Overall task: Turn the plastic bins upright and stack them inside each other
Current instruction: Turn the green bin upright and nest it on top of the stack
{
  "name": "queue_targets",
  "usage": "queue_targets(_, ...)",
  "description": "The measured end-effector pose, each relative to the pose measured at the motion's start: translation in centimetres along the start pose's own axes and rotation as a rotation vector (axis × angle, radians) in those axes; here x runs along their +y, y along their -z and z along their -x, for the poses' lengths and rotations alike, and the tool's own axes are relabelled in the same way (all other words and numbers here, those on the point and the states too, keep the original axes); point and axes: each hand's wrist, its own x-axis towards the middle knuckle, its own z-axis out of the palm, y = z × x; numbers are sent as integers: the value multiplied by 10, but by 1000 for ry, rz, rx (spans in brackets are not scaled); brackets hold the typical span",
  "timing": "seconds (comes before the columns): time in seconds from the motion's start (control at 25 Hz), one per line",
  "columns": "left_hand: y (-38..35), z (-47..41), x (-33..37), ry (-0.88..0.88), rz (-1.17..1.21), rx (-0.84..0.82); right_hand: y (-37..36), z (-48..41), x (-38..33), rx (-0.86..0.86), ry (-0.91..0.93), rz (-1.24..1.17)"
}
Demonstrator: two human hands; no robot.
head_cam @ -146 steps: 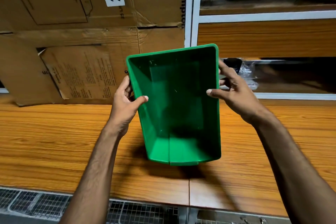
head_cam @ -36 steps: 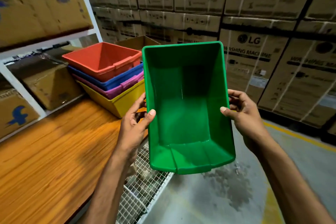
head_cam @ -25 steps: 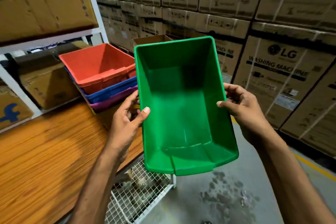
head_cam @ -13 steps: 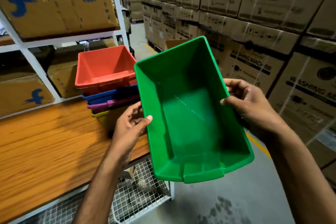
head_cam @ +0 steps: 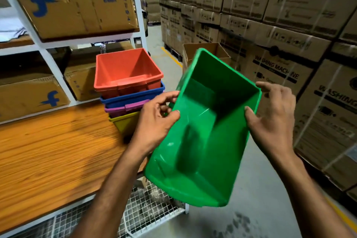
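I hold a green plastic bin (head_cam: 208, 141) in the air beyond the shelf's right end, its opening turned towards me and tilted. My left hand (head_cam: 154, 120) grips its left rim, thumb inside. My right hand (head_cam: 270, 118) holds the right rim, thumb inside and fingers partly spread. To the left, on the wooden shelf (head_cam: 48, 150), stands an upright nested stack: a red bin (head_cam: 125, 71) on top, then a blue bin (head_cam: 133, 96), a purple bin (head_cam: 123, 109) and a yellow bin (head_cam: 125, 121) at the bottom.
Cardboard boxes (head_cam: 77, 7) fill the white rack behind the shelf. Stacked washing-machine cartons (head_cam: 289, 44) line the right side of the aisle. An open carton (head_cam: 204, 50) stands behind the green bin. A wire-mesh basket (head_cam: 150, 205) sits under the shelf, above the concrete floor (head_cam: 260, 208).
The view has swung further towards the stack. The green bin has rotated clockwise and tilted in my hands, and my right hand's fingers have loosened on the rim.
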Motion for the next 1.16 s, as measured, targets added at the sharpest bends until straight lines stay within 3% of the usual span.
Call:
queue_targets(0.08, -3, -2, 4, -115, -240, -107, 3, 1, -17, -8, 227, 31)
queue_targets(0.16, -4, -2, 10, -285, -516, -219, 1, 0, -30, -143, 479, 111)
queue_targets(0.28, -5, 0, 26, -422, -760, -245, -4, 1, -40, -411, 566, 200)
queue_targets(0.52, -12, 12, 30, -540, -776, -45, -9, 12, -36, -536, 269, -80)
queue_targets(0.68, -12, 27, 21, -431, -669, 314, 4, 24, -15, -457, -58, -229)
queue_targets(0.84, -27, 42, 4, -250, -493, 496, 23, 28, 7, -289, -339, -427)
queue_targets(0.92, -39, 43, -9, -77, -338, 453, 27, 29, 15, -192, -401, -496)
queue_targets(1.04, -54, 39, -22, 201, -126, 252, 32, 31, 21, -81, -478, -655)
queue_targets(1.16, -56, 35, -20, 237, 51, 158, 38, 31, 24, -23, -532, -789)
